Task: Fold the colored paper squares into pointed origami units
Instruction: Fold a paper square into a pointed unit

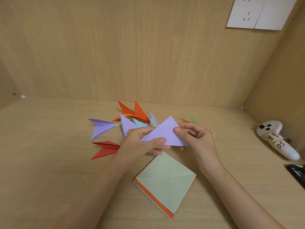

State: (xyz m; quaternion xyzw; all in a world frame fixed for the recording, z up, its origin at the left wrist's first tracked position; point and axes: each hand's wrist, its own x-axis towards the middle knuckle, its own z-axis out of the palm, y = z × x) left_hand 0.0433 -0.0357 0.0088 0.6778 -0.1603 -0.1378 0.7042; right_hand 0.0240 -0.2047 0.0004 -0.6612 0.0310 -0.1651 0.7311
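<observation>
Nearest to me, just below both wrists, sits the stack of paper squares [166, 180], a pale green sheet on top with an orange edge showing along its lower left side. Above it I hold the purple triangle [166, 133] off the desk [49, 162] between both hands. My left hand [140, 142] grips its lower left part, thumb flat on top and fingers curled underneath. My right hand [196, 136] pinches its right side, thumb on the face and the other fingers bent behind it. The triangle's apex points away from me.

Left of my left hand lie a red unit [105, 149] and a purple unit [100, 128], both flat on the desk. Just beyond my knuckles is the pile of folded units [132, 119], with orange points [138, 111] sticking up at its far side. A green tip [193, 119] shows past my right hand.

Bare desk stretches far to the left of my left hand. The back wall [132, 55] stands close behind the pile. Well to the right of my right hand, near the side wall [280, 80], lies a white controller [274, 139], with a dark object [297, 174] at the frame's edge.
</observation>
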